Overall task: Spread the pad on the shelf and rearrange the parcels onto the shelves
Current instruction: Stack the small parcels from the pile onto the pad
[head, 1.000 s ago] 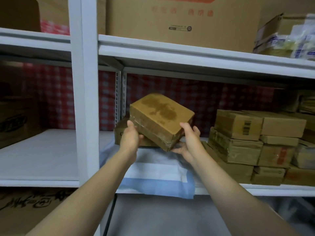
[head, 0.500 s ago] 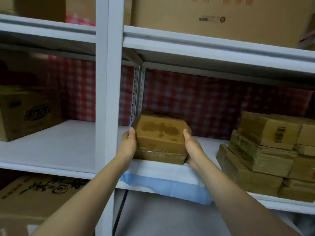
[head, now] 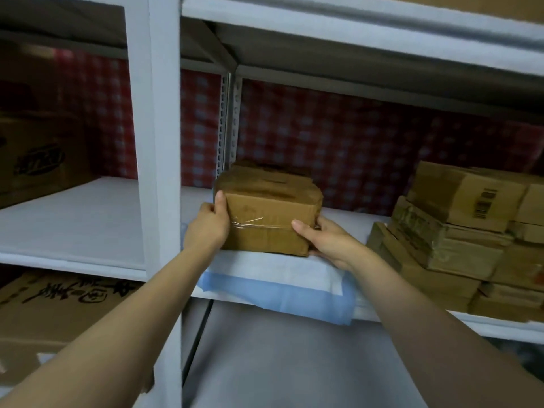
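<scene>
A brown taped cardboard parcel (head: pixel 269 213) rests on a white and blue pad (head: pixel 273 278) spread on the middle shelf (head: pixel 497 328). The pad's blue edge hangs over the shelf's front. My left hand (head: pixel 210 223) grips the parcel's left side and my right hand (head: pixel 326 240) holds its lower right corner. Another parcel (head: pixel 256 166) sits behind it, mostly hidden. To the right stands a stack of several brown parcels (head: pixel 459 231).
A white upright post (head: pixel 156 172) stands just left of my left arm. A large printed carton (head: pixel 38 160) sits on the left shelf, another carton (head: pixel 59 307) below it. Red checked cloth (head: pixel 338 148) covers the back. The upper shelf beam (head: pixel 353 28) is overhead.
The parcel was held tilted in the air; now it lies flat on the pad in front of the other parcel. Both hands stay on its sides, and the view has moved closer.
</scene>
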`<state>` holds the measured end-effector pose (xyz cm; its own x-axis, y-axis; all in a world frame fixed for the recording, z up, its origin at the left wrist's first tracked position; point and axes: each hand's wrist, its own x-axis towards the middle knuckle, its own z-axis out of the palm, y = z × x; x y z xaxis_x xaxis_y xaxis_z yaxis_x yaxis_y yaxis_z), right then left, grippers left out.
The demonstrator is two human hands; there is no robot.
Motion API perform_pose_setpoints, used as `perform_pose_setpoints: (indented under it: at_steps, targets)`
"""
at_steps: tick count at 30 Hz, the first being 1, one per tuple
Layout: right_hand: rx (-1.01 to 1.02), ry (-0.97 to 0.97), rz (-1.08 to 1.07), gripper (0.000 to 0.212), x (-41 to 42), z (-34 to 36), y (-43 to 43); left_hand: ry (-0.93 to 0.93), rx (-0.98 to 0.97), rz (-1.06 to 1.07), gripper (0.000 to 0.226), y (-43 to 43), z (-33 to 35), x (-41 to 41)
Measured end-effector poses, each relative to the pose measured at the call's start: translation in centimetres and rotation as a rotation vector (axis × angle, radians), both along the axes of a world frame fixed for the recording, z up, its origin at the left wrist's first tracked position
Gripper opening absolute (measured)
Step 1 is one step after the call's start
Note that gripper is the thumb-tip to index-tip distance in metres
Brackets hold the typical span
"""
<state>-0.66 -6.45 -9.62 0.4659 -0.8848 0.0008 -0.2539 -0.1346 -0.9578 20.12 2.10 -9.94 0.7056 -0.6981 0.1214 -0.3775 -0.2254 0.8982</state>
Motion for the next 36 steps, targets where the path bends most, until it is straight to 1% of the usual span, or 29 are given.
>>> perform_pose_setpoints:
  at_steps: [2, 3, 4, 8, 11, 13, 17, 18, 20, 21, 22, 23, 24, 25, 26, 28, 30, 33, 36]
  targets:
    - [-0.104, 0.124, -0.002, 0.105, 0.1, 0.0, -0.3, -0.015, -0.039, 0.007, 0.068, -0.1, -0.2, -0.1]
    - [-0.143, 0.166, -0.006, 0.115, 0.1, -0.2, -0.5, -0.034, -0.056, 0.013, 0.066, -0.1, -0.3, -0.2]
    - [-0.164, 0.196, -0.016, 0.116, 0.1, -0.3, -0.7, -0.056, -0.066, 0.016, 0.063, 0.0, -0.6, -0.4]
    - [-0.208, 0.336, -0.056, 0.092, 0.3, -0.8, -0.6, -0.145, -0.091, 0.031, 0.053, 0.4, -1.9, -0.5]
    - [-0.251, 0.413, -0.061, 0.082, 0.4, -0.8, -0.4, -0.205, -0.078, 0.011, 0.048, 0.3, -2.3, -0.1]
    - [-0.297, 0.49, -0.066, 0.076, 0.6, -0.9, -0.1, -0.205, -0.057, -0.037, 0.044, 0.3, -2.3, 0.3]
    - [-0.335, 0.587, -0.137, 0.078, 1.1, -1.7, 0.3, -0.244, -0.016, -0.066, 0.037, 0.5, -2.9, 0.8]
    - [-0.34, 0.579, -0.162, 0.082, 1.3, -1.7, 0.3, -0.25, 0.004, -0.066, 0.035, 0.5, -3.0, 0.9]
    - [-0.357, 0.51, -0.23, 0.098, 1.6, -1.4, 0.7, -0.228, 0.045, -0.073, 0.038, 0.6, -2.8, 1.0]
    - [-0.385, 0.471, -0.26, 0.106, 1.7, -1.2, 0.9, -0.214, 0.036, -0.071, 0.046, 0.6, -2.5, 1.0]
    - [-0.433, 0.452, -0.279, 0.11, 1.8, -0.9, 1.1, -0.216, -0.006, -0.065, 0.059, 0.7, -2.0, 0.9]
    - [-0.499, 0.453, -0.283, 0.109, 1.9, -0.7, 1.2, -0.248, -0.073, -0.059, 0.072, 0.8, -1.6, 0.8]
    - [-0.567, 0.474, -0.274, 0.102, 1.9, -0.5, 1.2, -0.31, -0.132, -0.063, 0.081, 1.0, -1.1, 0.5]
    - [-0.617, 0.505, -0.255, 0.093, 1.8, -0.3, 1.2, -0.386, -0.172, -0.082, 0.085, 1.1, -0.7, 0.3]
    - [-0.638, 0.537, -0.232, 0.083, 1.6, -0.2, 1.2, -0.441, -0.18, -0.109, 0.083, 1.0, -0.6, 0.2]
    - [-0.62, 0.574, -0.192, 0.073, 1.3, -0.4, 1.2, -0.456, -0.133, -0.117, 0.073, 0.9, -0.7, 0.0]
    - [-0.612, 0.602, -0.166, 0.072, 1.1, -0.9, 1.4, -0.434, -0.086, -0.093, 0.068, 0.9, -0.9, -0.1]
    - [-0.609, 0.611, -0.151, 0.074, 1.0, -1.1, 1.6, -0.469, -0.062, -0.073, 0.059, 0.9, -0.7, -0.2]
    - [-0.567, 0.608, -0.134, 0.075, 0.9, -0.8, 1.8, -0.463, -0.029, -0.051, 0.052, 0.9, 0.0, -0.4]
